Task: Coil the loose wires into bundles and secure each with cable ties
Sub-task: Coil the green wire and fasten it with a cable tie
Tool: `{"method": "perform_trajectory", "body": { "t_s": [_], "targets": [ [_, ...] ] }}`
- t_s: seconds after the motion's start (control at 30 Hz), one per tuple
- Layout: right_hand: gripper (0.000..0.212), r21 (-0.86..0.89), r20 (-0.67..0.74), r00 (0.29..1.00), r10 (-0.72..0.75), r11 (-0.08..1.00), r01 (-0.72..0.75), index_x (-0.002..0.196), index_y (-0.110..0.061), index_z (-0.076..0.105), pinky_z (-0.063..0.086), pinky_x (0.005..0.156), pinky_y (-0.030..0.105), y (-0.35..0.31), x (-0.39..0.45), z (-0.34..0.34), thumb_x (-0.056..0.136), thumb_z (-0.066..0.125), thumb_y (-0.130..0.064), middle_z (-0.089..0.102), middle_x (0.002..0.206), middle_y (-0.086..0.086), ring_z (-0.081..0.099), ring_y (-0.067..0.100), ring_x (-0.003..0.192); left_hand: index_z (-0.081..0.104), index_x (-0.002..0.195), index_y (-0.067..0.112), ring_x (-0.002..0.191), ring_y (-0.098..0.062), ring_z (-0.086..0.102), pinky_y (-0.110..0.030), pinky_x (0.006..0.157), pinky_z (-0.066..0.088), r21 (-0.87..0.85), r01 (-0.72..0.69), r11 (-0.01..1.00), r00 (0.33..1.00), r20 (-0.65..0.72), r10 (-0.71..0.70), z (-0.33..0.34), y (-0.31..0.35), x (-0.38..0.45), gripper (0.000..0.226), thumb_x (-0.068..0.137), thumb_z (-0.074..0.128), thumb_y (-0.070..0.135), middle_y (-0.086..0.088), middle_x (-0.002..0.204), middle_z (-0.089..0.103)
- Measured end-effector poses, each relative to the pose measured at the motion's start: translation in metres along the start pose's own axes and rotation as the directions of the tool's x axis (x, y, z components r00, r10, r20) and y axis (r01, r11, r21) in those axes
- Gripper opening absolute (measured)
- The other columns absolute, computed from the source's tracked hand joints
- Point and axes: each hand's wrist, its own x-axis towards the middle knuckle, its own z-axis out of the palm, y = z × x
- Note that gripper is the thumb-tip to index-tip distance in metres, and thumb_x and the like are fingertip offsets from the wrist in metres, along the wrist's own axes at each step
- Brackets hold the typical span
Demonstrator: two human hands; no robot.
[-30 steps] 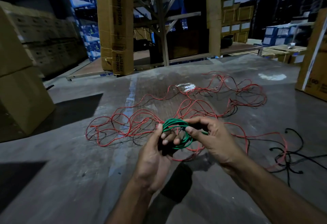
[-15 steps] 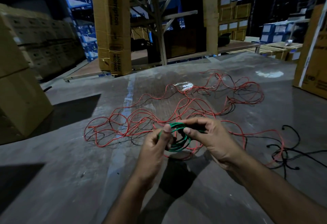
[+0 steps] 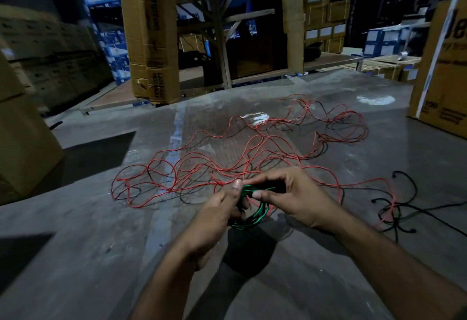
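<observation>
Coil work in progress: green wire bundle [image 3: 256, 212] is held up over the concrete floor [image 3: 88, 256], just nearer than the sprawl of loose red wire [image 3: 227, 158], with the black wire [image 3: 401, 208] lying off to the right. To do this step well, I judge the loops should be kept stacked and even, pinned at one spot on the ring while the free end is wrapped or a tie is passed round that same spot (no cable tie is visible here, so it may be hidden or not yet fetched). Left hand [image 3: 214, 221] grips the coil's left side, thumb pressed on top, fingers curled round the strands. Right hand [image 3: 295, 198] pinches the upper strands between thumb and curled fingers. Hands sit close together, nearly touching, both clamped on the green ring.
</observation>
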Motion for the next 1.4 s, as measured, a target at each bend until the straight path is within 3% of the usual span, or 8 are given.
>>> {"method": "perform_trajectory", "body": {
  "t_s": [0.17, 0.43, 0.67, 0.83, 0.97, 1.1, 1.27, 1.4],
  "targets": [
    [0.024, 0.045, -0.036, 0.999, 0.008, 0.999, -0.006, 0.104, -0.016, 0.069, 0.055, 0.077, 0.026, 0.003, 0.002, 0.005, 0.087, 0.070, 0.001, 0.075, 0.092, 0.012, 0.070, 0.016, 0.086, 0.061, 0.072, 0.015, 0.054, -0.005, 0.043, -0.017, 0.052, 0.034, 0.157, -0.131, 0.979, 0.976, -0.156, 0.155, -0.001, 0.000, 0.007, 0.040, 0.100, 0.045, 0.038, 0.011, 0.056, 0.049],
    [0.018, 0.516, -0.300, 0.945, 0.132, 0.855, 0.044, 0.085, -0.002, 0.058, 0.054, 0.058, 0.020, 0.007, 0.006, 0.012, 0.074, 0.071, -0.009, 0.069, 0.090, 0.021, 0.068, 0.015, 0.070, 0.054, 0.072, 0.017, 0.059, -0.008, 0.043, -0.022, 0.058, 0.035, -0.039, -0.251, 0.967, 0.948, -0.210, 0.238, 0.007, -0.003, 0.009, 0.034, 0.090, 0.047, 0.046, 0.004, 0.063, 0.048],
    [0.003, 0.278, -0.402, 0.913, 0.073, 0.959, 0.045, 0.083, -0.006, 0.069, 0.047, 0.051, 0.019, 0.015, 0.005, 0.021, 0.086, 0.070, -0.006, 0.068, 0.065, 0.001, 0.056, 0.008, 0.052, 0.053, 0.078, 0.011, 0.055, -0.005, 0.041, -0.018, 0.053, 0.036, -0.147, -0.281, 0.948, 0.949, -0.186, 0.253, 0.013, -0.006, 0.008, 0.033, 0.090, 0.049, 0.041, 0.007, 0.061, 0.046],
    [0.014, -0.073, -0.385, 0.921, -0.057, 0.997, 0.031, 0.091, -0.008, 0.076, 0.051, 0.061, 0.019, 0.013, 0.003, 0.023, 0.094, 0.064, -0.015, 0.070, 0.092, 0.004, 0.066, 0.007, 0.073, 0.052, 0.083, 0.009, 0.056, -0.005, 0.038, -0.020, 0.054, 0.033, -0.120, -0.309, 0.943, 0.932, -0.233, 0.276, 0.010, -0.008, 0.010, 0.034, 0.093, 0.047, 0.041, 0.005, 0.066, 0.042],
    [0.026, -0.134, -0.290, 0.956, -0.053, 0.991, 0.014, 0.095, -0.014, 0.075, 0.056, 0.082, 0.031, 0.010, 0.002, 0.026, 0.094, 0.059, -0.034, 0.061, 0.100, -0.001, 0.062, 0.007, 0.094, 0.052, 0.081, 0.005, 0.057, -0.005, 0.037, -0.015, 0.052, 0.036, -0.016, -0.353, 0.936, 0.893, -0.304, 0.331, 0.009, -0.012, 0.013, 0.037, 0.099, 0.044, 0.036, 0.004, 0.066, 0.039],
    [0.011, -0.134, -0.239, 0.971, -0.004, 0.991, -0.029, 0.097, -0.011, 0.072, 0.053, 0.093, 0.042, 0.012, 0.001, 0.028, 0.092, 0.068, -0.020, 0.061, 0.104, 0.001, 0.063, 0.014, 0.100, 0.052, 0.078, 0.010, 0.060, -0.008, 0.039, -0.023, 0.055, 0.036, 0.137, -0.362, 0.922, 0.869, -0.307, 0.388, 0.010, -0.014, 0.012, 0.039, 0.101, 0.041, 0.040, 0.005, 0.065, 0.041],
    [0.018, 0.259, -0.094, 0.990, 0.104, 0.963, -0.076, 0.087, -0.008, 0.068, 0.046, 0.090, 0.035, 0.011, 0.000, 0.036, 0.097, 0.059, -0.021, 0.061, 0.095, 0.005, 0.058, 0.017, 0.094, 0.057, 0.091, 0.003, 0.074, -0.038, 0.055, -0.048, 0.070, 0.049, 0.068, -0.348, 0.935, 0.898, -0.261, 0.353, -0.001, -0.017, 0.016, 0.052, 0.100, 0.044, 0.053, -0.026, 0.083, 0.057],
    [0.022, 0.522, 0.027, 0.981, 0.193, 0.834, -0.178, 0.098, 0.000, 0.062, 0.049, 0.092, 0.025, 0.000, -0.007, 0.036, 0.099, 0.050, -0.018, 0.062, 0.100, 0.015, 0.059, 0.018, 0.097, 0.060, 0.090, 0.004, 0.072, -0.011, 0.064, -0.023, 0.066, 0.052, -0.118, -0.309, 0.944, 0.932, -0.237, 0.275, 0.006, -0.012, 0.015, 0.040, 0.100, 0.041, 0.038, -0.005, 0.076, 0.068]
  ]
}}
